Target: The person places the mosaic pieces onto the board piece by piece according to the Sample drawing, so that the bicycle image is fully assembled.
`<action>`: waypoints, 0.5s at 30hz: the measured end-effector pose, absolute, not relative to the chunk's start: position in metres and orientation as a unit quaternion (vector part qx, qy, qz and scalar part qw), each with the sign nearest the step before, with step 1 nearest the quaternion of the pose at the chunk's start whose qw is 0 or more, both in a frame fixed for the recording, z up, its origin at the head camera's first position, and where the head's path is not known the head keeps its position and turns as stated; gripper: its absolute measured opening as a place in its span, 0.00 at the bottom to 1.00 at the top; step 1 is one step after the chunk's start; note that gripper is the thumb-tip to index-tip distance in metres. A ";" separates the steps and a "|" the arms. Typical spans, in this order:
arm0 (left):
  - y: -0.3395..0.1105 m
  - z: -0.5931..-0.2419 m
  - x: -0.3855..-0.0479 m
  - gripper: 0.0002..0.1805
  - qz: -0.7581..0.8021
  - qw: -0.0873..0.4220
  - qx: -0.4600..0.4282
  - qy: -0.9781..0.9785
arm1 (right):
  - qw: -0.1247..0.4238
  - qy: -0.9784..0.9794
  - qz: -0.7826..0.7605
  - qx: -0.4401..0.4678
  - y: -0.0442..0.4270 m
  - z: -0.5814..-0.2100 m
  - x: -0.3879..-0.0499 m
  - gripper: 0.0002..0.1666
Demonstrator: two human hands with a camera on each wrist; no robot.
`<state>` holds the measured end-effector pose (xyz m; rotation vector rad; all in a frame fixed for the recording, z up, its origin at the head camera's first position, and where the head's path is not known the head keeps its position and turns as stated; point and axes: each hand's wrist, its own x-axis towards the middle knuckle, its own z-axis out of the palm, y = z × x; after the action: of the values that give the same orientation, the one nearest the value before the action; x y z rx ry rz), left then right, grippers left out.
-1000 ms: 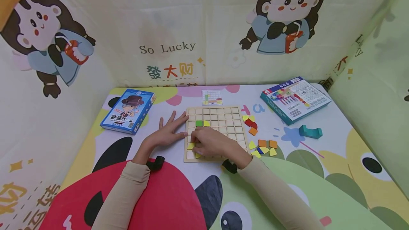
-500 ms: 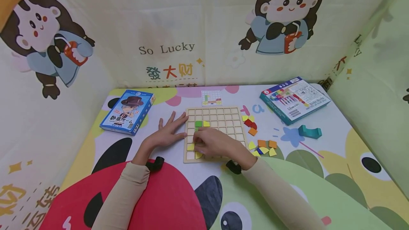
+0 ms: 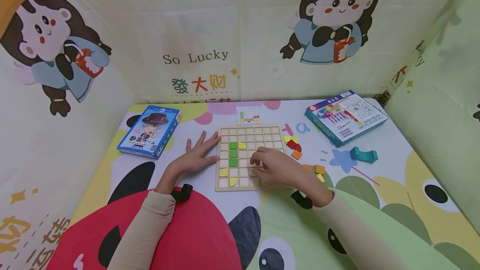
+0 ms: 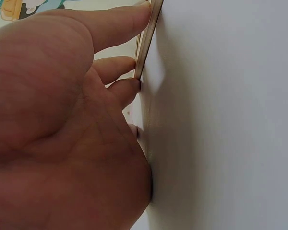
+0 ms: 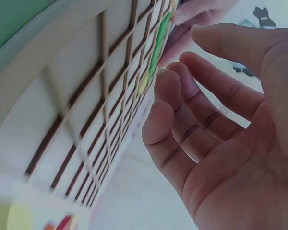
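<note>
A wooden grid board [image 3: 266,141] lies on the table in front of me. Three green square tiles [image 3: 233,153] stand in a column on its left side. Yellow quarter-round tiles [image 3: 242,146] sit in cells above right of and below that column. My left hand [image 3: 196,156] rests on the table, fingers spread, its thumb and fingertips touching the board's left edge. Over the board's lower right part hovers my right hand [image 3: 281,166], fingers loosely bent. The right wrist view shows nothing between the thumb and fingers of the right hand [image 5: 230,134].
Loose red tiles [image 3: 291,144], orange tiles [image 3: 320,169] and yellow ones lie right of the board, partly behind my right hand. A pattern card [image 3: 248,115] lies beyond the board. A blue box [image 3: 150,130], a teal-edged box [image 3: 346,116] and a teal block [image 3: 363,155] stand around.
My right hand has drawn away rightward from the green column, uncovering the green tiles beneath it. My left hand has stayed at the board's edge.
</note>
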<state>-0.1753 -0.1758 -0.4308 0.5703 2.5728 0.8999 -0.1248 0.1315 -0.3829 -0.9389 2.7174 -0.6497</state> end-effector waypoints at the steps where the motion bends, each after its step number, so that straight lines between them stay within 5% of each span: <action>1: -0.176 -0.431 -0.175 0.44 0.318 0.177 0.202 0.909 | 0.095 0.918 -0.219 -0.316 0.136 -0.382 -0.124 0.12; 15: -0.175 -0.431 -0.175 0.44 0.314 0.177 0.204 0.910 | 0.080 0.941 -0.207 -0.257 0.204 -0.387 -0.113 0.12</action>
<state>-0.1746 -0.1754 -0.4307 0.5788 2.5769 0.8889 -0.1133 0.2039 -0.3875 -0.7672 2.8127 -0.6191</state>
